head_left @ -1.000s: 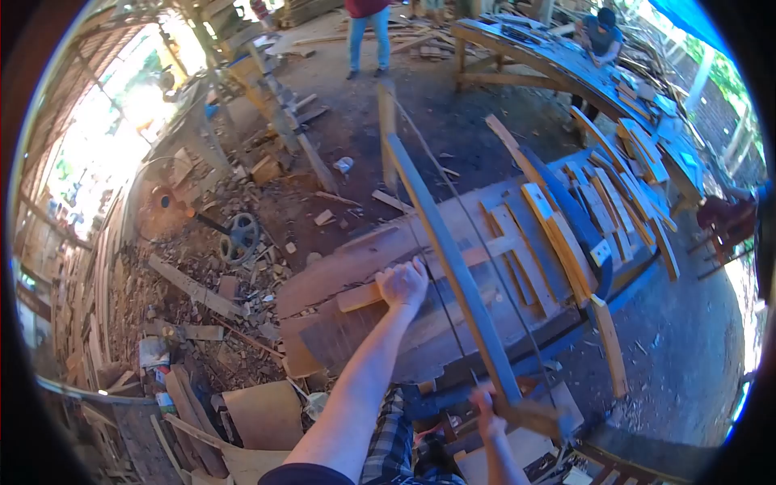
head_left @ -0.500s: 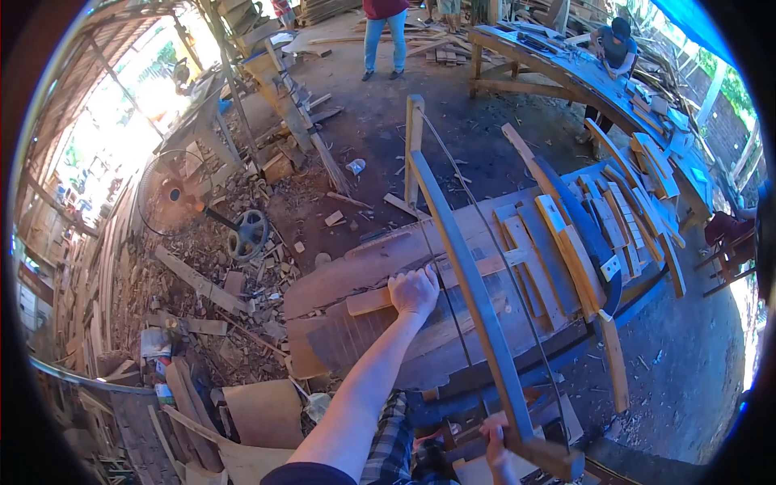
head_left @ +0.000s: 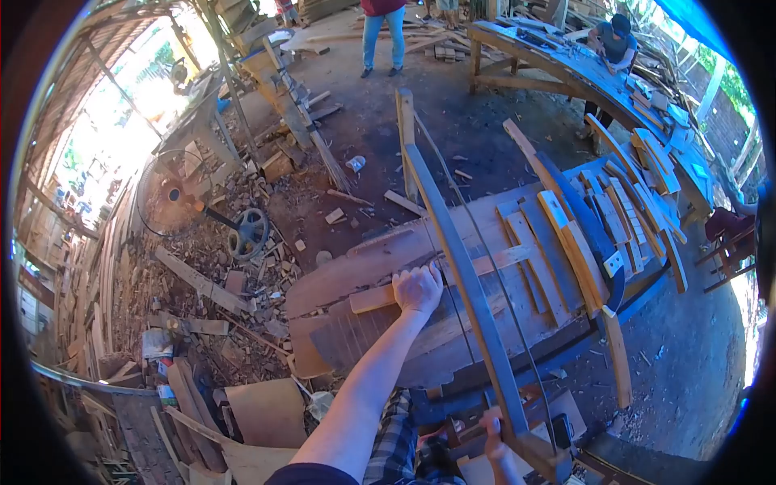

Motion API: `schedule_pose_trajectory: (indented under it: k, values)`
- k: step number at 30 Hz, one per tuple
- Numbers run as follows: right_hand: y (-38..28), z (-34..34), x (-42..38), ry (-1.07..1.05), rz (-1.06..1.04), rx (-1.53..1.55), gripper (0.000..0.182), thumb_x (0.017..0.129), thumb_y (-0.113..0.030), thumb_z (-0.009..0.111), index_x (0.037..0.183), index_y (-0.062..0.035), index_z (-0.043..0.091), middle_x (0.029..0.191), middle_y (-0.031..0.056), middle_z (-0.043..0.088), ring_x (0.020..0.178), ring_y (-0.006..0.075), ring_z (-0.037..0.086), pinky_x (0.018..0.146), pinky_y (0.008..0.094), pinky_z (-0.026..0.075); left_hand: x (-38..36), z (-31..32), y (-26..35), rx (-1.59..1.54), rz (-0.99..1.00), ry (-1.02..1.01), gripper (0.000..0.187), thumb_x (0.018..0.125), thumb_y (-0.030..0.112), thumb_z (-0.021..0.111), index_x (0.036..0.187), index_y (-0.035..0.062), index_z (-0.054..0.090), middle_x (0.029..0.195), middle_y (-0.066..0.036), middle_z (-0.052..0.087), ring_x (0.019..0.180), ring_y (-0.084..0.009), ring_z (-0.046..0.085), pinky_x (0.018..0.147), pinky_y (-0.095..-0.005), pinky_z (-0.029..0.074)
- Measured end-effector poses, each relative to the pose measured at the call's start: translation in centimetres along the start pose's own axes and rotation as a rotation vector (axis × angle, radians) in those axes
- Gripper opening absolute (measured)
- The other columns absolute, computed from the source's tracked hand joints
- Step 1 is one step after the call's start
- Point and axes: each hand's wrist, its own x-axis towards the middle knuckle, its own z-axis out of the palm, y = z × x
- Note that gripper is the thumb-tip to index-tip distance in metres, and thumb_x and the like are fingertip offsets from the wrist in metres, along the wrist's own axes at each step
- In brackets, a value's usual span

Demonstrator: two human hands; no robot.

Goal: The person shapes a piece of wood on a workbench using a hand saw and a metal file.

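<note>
My left hand (head_left: 418, 288) is closed on a light wooden strip (head_left: 373, 299) lying on the workbench (head_left: 331, 279). My right hand (head_left: 493, 428), low in the view, grips the near end of a wooden frame saw (head_left: 465, 263). The saw's long middle beam slants away from me to an upright end piece, with a thin blade on one side and a cord on the other. Its blade runs across the strip just right of my left hand. Where blade and wood meet is too small to tell whether a cut shows.
Curved wooden pieces (head_left: 574, 246) lie on the right part of the bench. A standing fan (head_left: 174, 196) and wood scraps are at the left. One person (head_left: 384, 36) stands at the back; another (head_left: 618, 48) sits by a long blue table (head_left: 558, 61).
The saw has shifted slightly left and toward me, with my right hand still on it. My left hand stays on the strip in nearly the same place.
</note>
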Motion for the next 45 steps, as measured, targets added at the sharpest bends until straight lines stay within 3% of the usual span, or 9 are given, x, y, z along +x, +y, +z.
schedule_pose_trajectory:
  k: [2, 8, 10, 19, 24, 31, 38, 40, 45]
  values:
    - [-0.9, 2.8, 3.1, -0.002, 0.472, -0.269, 0.022, 0.095, -0.021, 0.056, 0.082, -0.0044, 0.057, 0.072, 0.0044, 0.056, 0.073, 0.0145, 0.054, 0.065, 0.0297, 0.044, -0.1, 0.0, -0.1, -0.036, 0.016, 0.031, 0.042, 0.093, 0.031, 0.043, 0.068, 0.0097, 0.069, 0.069, -0.013, 0.068, 0.067, -0.0297, 0.064, 0.069, -0.0457, 0.043]
    - [0.4, 6.6, 9.9, 0.030, 0.364, -0.263, 0.027, 0.089, -0.033, 0.064, 0.078, -0.0084, 0.063, 0.069, 0.0081, 0.060, 0.062, 0.0220, 0.059, 0.055, 0.0356, 0.046, -0.3, -0.3, 0.2, -0.054, -0.020, -0.010, 0.042, 0.093, 0.032, 0.043, 0.069, 0.0098, 0.068, 0.072, -0.012, 0.068, 0.072, -0.0301, 0.064, 0.073, -0.0461, 0.043]
    - [0.7, 5.7, 9.7, -0.110, 0.333, -0.289, 0.022, 0.095, -0.021, 0.057, 0.081, -0.0047, 0.056, 0.074, 0.0034, 0.057, 0.071, 0.0109, 0.053, 0.066, 0.0295, 0.045, -0.2, 0.1, 0.3, 0.014, -0.025, 0.087, 0.042, 0.093, 0.034, 0.043, 0.070, 0.0099, 0.069, 0.073, -0.012, 0.068, 0.079, -0.0301, 0.063, 0.077, -0.0458, 0.041]
    - [-2.6, 4.8, 7.8, 0.057, 0.503, 0.027, 0.017, 0.093, -0.014, 0.054, 0.080, -0.0042, 0.056, 0.076, 0.0046, 0.057, 0.070, 0.0139, 0.052, 0.066, 0.0305, 0.043, -0.5, 0.7, 0.1, 0.111, -0.128, 0.104, 0.044, 0.091, 0.035, 0.046, 0.060, 0.0126, 0.068, 0.063, -0.009, 0.066, 0.069, -0.0285, 0.062, 0.072, -0.0432, 0.041]
    - [-1.4, 2.4, 5.5, -0.021, 0.199, 0.107, 0.023, 0.096, -0.020, 0.046, 0.080, -0.0057, 0.054, 0.075, 0.0059, 0.056, 0.070, 0.0138, 0.051, 0.066, 0.0285, 0.041, 0.2, 1.0, 0.0, 0.053, -0.033, 0.126, 0.036, 0.088, 0.029, 0.052, 0.057, 0.0145, 0.065, 0.062, -0.008, 0.066, 0.065, -0.0263, 0.062, 0.069, -0.0429, 0.040]
    - [-0.9, 7.4, 14.6, -0.026, 0.442, 0.114, 0.016, 0.094, -0.010, 0.049, 0.080, -0.0039, 0.051, 0.074, 0.0058, 0.053, 0.068, 0.0147, 0.049, 0.065, 0.0285, 0.041, 0.0, 1.0, 0.4, 0.110, -0.041, 0.142, 0.036, 0.089, 0.029, 0.051, 0.060, 0.0139, 0.065, 0.062, -0.007, 0.066, 0.064, -0.0252, 0.061, 0.068, -0.0430, 0.041]
    - [-1.5, 2.1, 6.3, 0.008, 0.267, 0.186, 0.021, 0.092, -0.013, 0.052, 0.072, -0.0074, 0.049, 0.070, 0.0048, 0.051, 0.064, 0.0146, 0.049, 0.067, 0.0288, 0.043, -0.2, 0.8, 0.2, 0.067, -0.024, 0.083, 0.035, 0.091, 0.029, 0.050, 0.063, 0.0147, 0.066, 0.065, -0.007, 0.067, 0.065, -0.0255, 0.062, 0.068, -0.0429, 0.041]
    - [0.5, 4.1, 8.3, 0.089, 0.590, 0.104, 0.019, 0.093, -0.013, 0.050, 0.075, -0.0072, 0.048, 0.070, 0.0048, 0.051, 0.065, 0.0154, 0.050, 0.069, 0.0297, 0.043, 0.0, 0.5, 0.4, 0.043, -0.009, 0.101, 0.036, 0.091, 0.028, 0.049, 0.063, 0.0144, 0.067, 0.066, -0.007, 0.067, 0.066, -0.0259, 0.063, 0.069, -0.0427, 0.041]
    - [-0.1, 6.8, 14.1, 0.030, 0.404, 0.148, 0.010, 0.092, -0.009, 0.049, 0.083, -0.0063, 0.046, 0.070, 0.0054, 0.050, 0.065, 0.0147, 0.049, 0.064, 0.0291, 0.043, 0.2, 0.6, 0.4, 0.064, -0.034, 0.064, 0.037, 0.092, 0.028, 0.048, 0.064, 0.0136, 0.067, 0.066, -0.008, 0.067, 0.067, -0.0260, 0.063, 0.068, -0.0427, 0.041]
